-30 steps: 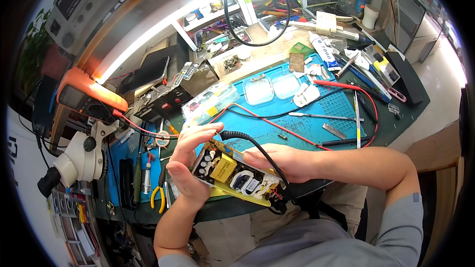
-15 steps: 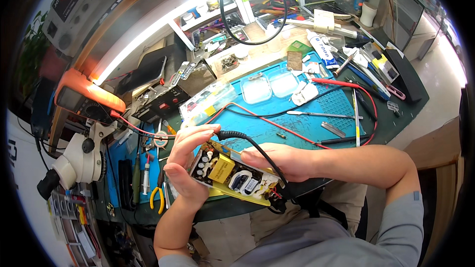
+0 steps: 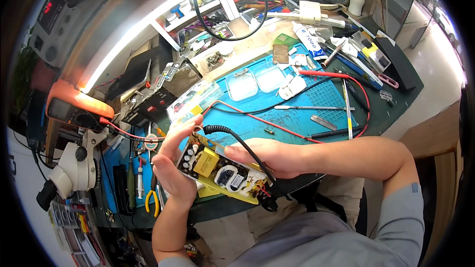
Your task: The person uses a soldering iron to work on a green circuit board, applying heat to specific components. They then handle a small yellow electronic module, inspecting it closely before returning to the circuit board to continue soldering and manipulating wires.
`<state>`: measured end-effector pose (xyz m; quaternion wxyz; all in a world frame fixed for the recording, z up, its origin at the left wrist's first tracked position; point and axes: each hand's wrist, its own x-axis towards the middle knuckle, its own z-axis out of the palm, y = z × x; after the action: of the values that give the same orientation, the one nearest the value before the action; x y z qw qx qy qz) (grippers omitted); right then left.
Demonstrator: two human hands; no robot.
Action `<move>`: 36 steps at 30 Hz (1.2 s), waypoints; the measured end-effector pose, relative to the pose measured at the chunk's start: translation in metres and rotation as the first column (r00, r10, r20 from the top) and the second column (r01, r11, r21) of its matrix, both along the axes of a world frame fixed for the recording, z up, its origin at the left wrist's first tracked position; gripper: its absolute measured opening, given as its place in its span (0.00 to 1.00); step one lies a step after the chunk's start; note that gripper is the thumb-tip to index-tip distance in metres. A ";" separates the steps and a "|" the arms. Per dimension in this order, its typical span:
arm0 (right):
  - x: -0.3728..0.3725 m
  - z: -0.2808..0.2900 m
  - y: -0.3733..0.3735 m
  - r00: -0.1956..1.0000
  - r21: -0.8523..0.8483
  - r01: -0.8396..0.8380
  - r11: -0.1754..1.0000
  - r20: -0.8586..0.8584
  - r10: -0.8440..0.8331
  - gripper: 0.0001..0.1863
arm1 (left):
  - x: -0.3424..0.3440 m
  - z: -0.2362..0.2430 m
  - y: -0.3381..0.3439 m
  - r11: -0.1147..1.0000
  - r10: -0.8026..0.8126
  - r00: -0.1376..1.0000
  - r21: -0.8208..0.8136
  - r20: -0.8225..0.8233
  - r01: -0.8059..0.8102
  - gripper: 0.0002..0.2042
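Note:
An opened power supply (image 3: 207,162) with a yellow block, capacitors, a white-coated part and yellow sheeting along its edge is tilted between my hands. My left hand (image 3: 175,175) grips its left end, fingers upright along the side. My right hand (image 3: 267,158) holds the upper right side, thumb on the board's edge. A thick black cable (image 3: 240,141) with a ribbed sleeve arches over it from the upper left down to the right end. Below the board's right end is a dark connector or cable bundle (image 3: 267,202), too small to make out clearly.
Around lie a blue mat (image 3: 287,118) with meter leads, clear cases (image 3: 241,85), tweezers (image 3: 311,108) and a glue tube (image 3: 308,41). An orange multimeter (image 3: 74,108), microscope (image 3: 74,168) and pliers (image 3: 152,201) stand or lie left. A dark stand (image 3: 396,66) is at right.
The whole scene has shifted left and slightly up in the picture as the view moved. My hands still hold the power supply in much the same pose.

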<state>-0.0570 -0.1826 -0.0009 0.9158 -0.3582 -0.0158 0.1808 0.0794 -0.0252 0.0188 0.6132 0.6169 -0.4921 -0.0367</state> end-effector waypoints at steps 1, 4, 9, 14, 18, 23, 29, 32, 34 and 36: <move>0.001 -0.002 0.000 1.000 -0.001 0.001 1.000 -0.002 -0.001 0.32 | -0.002 0.001 -0.001 0.999 0.040 0.999 0.022 -0.005 -0.040 0.37; 0.002 -0.005 0.000 1.000 -0.018 0.012 1.000 -0.009 -0.012 0.33 | -0.002 0.001 -0.001 0.990 0.125 0.991 0.064 -0.039 -0.123 0.36; 0.003 -0.007 0.004 0.998 -0.041 0.050 0.998 -0.024 -0.051 0.32 | -0.001 0.004 -0.002 0.984 0.132 0.989 0.125 -0.064 -0.123 0.36; 0.003 -0.007 0.002 1.000 -0.009 0.025 1.000 -0.006 -0.025 0.37 | -0.002 0.005 -0.003 0.986 0.126 0.988 0.123 -0.085 -0.115 0.37; 0.002 -0.004 0.002 1.000 -0.011 0.028 1.000 0.007 -0.028 0.37 | -0.001 0.004 -0.003 0.988 0.116 0.989 0.108 -0.094 -0.106 0.37; 0.003 -0.003 0.002 0.999 -0.010 0.040 0.999 0.013 -0.039 0.36 | -0.001 0.003 -0.003 0.988 0.121 0.989 0.111 -0.085 -0.111 0.37; 0.003 -0.002 0.002 0.999 -0.010 0.028 1.000 0.018 -0.028 0.35 | -0.001 0.003 -0.001 0.989 0.125 0.991 0.089 -0.056 -0.119 0.35; 0.002 -0.003 0.001 0.999 -0.002 0.036 0.999 0.012 -0.036 0.35 | -0.002 0.003 -0.003 0.985 0.131 0.989 0.118 -0.070 -0.123 0.37; 0.002 -0.002 0.002 0.999 0.007 0.037 0.999 0.013 -0.037 0.34 | -0.002 0.004 -0.003 0.984 0.139 0.988 0.123 -0.067 -0.130 0.37; 0.001 0.000 0.003 0.999 0.004 0.048 0.999 -0.003 -0.048 0.33 | -0.002 0.004 -0.002 0.985 0.137 0.988 0.120 -0.070 -0.128 0.37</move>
<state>-0.0561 -0.1796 -0.0006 0.9206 -0.3565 -0.0061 0.1592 0.0776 -0.0275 0.0226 0.5965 0.6806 -0.4227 -0.0482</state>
